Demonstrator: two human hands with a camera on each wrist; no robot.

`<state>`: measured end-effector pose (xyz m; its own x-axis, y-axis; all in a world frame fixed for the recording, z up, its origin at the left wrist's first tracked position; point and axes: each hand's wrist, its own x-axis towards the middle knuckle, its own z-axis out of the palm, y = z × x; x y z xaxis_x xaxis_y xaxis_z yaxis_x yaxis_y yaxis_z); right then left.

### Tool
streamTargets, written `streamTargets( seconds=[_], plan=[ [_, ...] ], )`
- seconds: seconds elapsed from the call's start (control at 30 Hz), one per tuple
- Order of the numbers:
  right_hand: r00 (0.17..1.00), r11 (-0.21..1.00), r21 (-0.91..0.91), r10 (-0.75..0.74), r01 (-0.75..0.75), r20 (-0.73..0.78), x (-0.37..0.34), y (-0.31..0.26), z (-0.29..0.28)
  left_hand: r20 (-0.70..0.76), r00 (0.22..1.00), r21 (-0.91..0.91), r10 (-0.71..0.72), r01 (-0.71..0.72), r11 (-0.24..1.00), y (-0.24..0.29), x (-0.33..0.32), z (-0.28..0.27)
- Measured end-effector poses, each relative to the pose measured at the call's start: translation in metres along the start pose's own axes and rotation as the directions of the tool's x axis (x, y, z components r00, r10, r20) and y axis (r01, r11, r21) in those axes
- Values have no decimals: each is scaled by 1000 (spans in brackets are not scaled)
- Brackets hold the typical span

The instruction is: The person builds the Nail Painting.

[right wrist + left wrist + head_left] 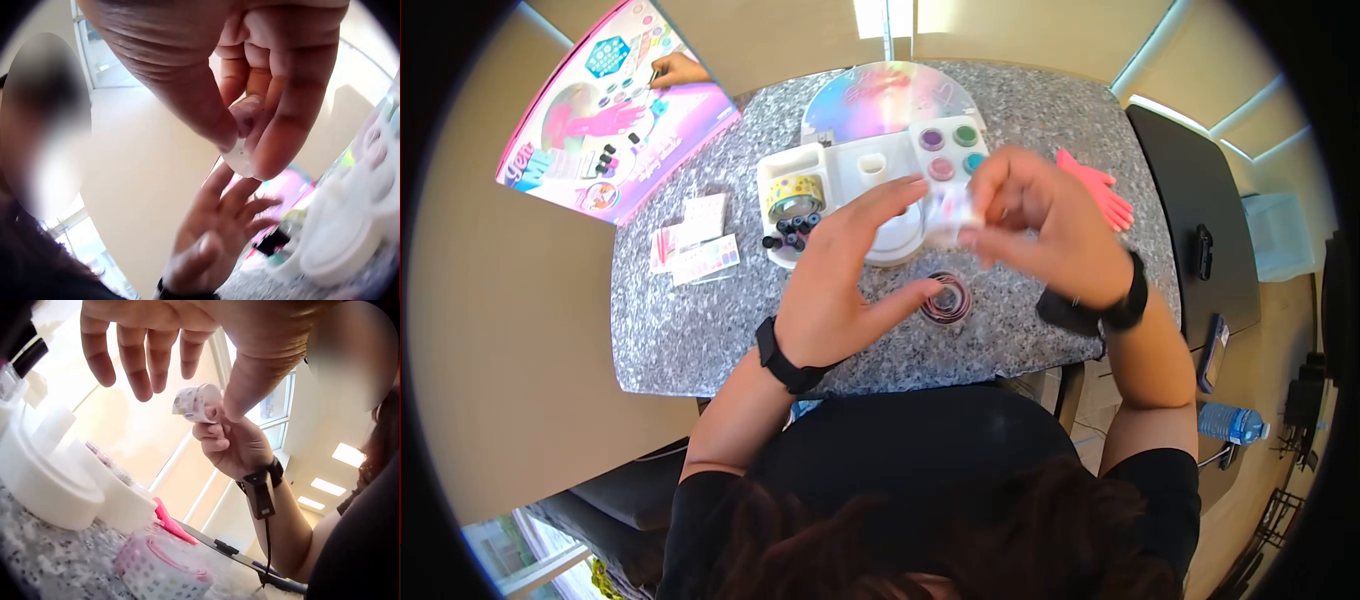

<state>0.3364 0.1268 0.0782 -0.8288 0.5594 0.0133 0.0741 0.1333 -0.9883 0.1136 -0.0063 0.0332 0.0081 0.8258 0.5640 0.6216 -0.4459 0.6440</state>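
Observation:
My right hand (1055,240) pinches a small roll of white patterned strip (950,214) above the table. Colored marks dot the roll (195,403) in the left wrist view, where its loose end sticks out. Thumb and fingertips close on its edge in the right wrist view. Facing it, my left hand (825,285) is raised with fingers extended and thumb apart, holding nothing. Below and between the hands, a clear roll with pinkish rings (946,299) sits on the granite tabletop (1020,360).
Behind the hands stands a white tray (793,160) holding a yellow patterned roll (794,192), dark-capped bottles (790,238) and glitter pots (931,139). A bright box (620,110) and sticker sheets (705,258) lie left. Pink gloves (1097,190) lie right.

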Motion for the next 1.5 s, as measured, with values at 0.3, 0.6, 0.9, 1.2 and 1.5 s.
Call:
streamTargets(
  seconds=[0.3,0.6,0.9,1.2,1.5],
  plan=[
    [959,996,83,0,24,-282,-36,39,55,33,979,-342,-200,199,919,-10,-18,14],
    [953,983,40,182,-178,-242,-59,54,48,261,887,-250,-380,442,861,-18,-34,9],
    [948,952,-275,41,-133,-314,-51,76,49,443,735,-85,-513,604,793,-18,-29,6],
    [913,908,-366,39,-202,-407,-42,78,52,350,781,50,-517,535,843,-15,-27,12],
    [882,877,-385,85,-287,-464,-41,76,53,391,758,40,-522,553,832,-14,-26,15]
  ],
)
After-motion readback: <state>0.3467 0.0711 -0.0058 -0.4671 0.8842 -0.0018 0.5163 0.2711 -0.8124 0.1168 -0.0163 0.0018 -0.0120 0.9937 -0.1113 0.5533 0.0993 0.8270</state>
